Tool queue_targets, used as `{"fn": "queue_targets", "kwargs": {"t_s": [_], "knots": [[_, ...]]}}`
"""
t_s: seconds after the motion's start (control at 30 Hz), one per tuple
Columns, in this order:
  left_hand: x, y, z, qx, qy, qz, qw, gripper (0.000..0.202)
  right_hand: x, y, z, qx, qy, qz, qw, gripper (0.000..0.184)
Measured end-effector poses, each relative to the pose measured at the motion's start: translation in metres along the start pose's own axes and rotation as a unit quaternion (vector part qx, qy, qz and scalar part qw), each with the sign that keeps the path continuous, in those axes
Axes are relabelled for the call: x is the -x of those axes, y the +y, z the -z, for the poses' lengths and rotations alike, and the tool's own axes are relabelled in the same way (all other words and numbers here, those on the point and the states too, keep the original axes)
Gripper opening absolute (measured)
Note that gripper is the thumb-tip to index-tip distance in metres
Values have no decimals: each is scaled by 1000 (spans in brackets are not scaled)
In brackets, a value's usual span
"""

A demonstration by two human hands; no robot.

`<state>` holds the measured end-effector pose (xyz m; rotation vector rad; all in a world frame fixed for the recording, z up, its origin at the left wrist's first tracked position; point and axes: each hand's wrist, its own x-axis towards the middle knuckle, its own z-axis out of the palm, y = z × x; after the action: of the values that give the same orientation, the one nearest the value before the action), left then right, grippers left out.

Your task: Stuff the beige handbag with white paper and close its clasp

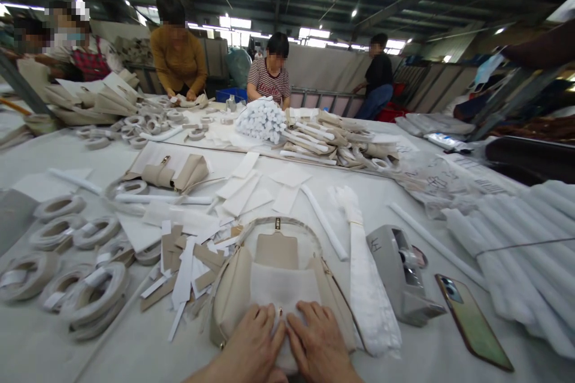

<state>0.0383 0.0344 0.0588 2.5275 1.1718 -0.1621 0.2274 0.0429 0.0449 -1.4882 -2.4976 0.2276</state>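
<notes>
A beige handbag [231,287] lies in front of me, its tab with a metal fitting [277,246] pointing away and its strap [265,221] arched behind. A thin white sheet [283,284] covers the middle of the bag, with a small gold clasp [281,311] showing at its near part. My left hand [254,338] is closed at the sheet just left of the clasp, fingers bent and together. On the clasp's right side, my right hand [317,338] mirrors it, closed on the sheet. Both thumbs point inward near the clasp; the fingertips' undersides are hidden.
Rolled beige straps [96,293] and card scraps [186,269] lie left. To the right are white bags [366,275], a tape dispenser [399,275], a phone [471,320] and foam rolls [516,251]. Another handbag [188,172] lies beyond. Several people work across the table.
</notes>
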Motion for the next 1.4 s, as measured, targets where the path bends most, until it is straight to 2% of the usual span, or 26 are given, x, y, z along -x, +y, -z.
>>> {"fn": "queue_targets", "kwargs": {"t_s": [0.13,0.23,0.3,0.4,0.47,0.5,0.53,0.67,0.8,0.87,0.97,1.07,1.13,1.2,1.27,1.4], "knots": [[-5,-2,-2,-5,-9,-23,1000,86,4,6,-17,3,23,-1,1000,16],[-6,-2,6,-19,-24,-28,999,75,3,6,-20,-14,15,-16,1000,16],[-7,-2,10,-28,-27,-33,999,63,-8,8,-15,-60,-1,-40,997,17],[-7,-3,10,-44,-18,-30,998,55,-48,17,1,-190,10,-113,975,24],[-8,-4,4,-59,3,-30,998,53,-88,29,10,-282,31,-197,939,27],[-8,-5,0,-66,18,-32,997,52,-109,35,13,-327,24,-250,911,27],[-9,-6,-5,-73,34,-33,996,50,-129,41,15,-346,13,-266,900,27],[-13,-12,-27,-108,104,-40,988,43,-192,53,10,-392,-22,-269,879,30],[-16,-16,-37,-124,152,-38,980,40,-215,49,5,-400,-43,-250,881,31],[-15,-16,-33,-112,147,-36,982,40,-216,46,8,-390,-43,-234,890,31],[-9,-13,-20,-75,108,-35,991,45,-203,39,20,-368,-28,-193,909,34],[-2,-9,-8,-23,71,-28,997,68,-176,25,35,-339,4,-153,928,37],[1,-8,-5,13,68,-17,997,82,-153,14,41,-318,31,-121,940,35],[3,-7,-6,36,77,-6,996,85,-130,6,43,-313,52,-112,942,32],[4,-6,-9,44,87,-1,995,84,-108,1,41,-353,51,-150,922,30],[4,-6,-15,42,98,-2,994,86,-74,-1,31,-491,6,-242,837,45]]}}
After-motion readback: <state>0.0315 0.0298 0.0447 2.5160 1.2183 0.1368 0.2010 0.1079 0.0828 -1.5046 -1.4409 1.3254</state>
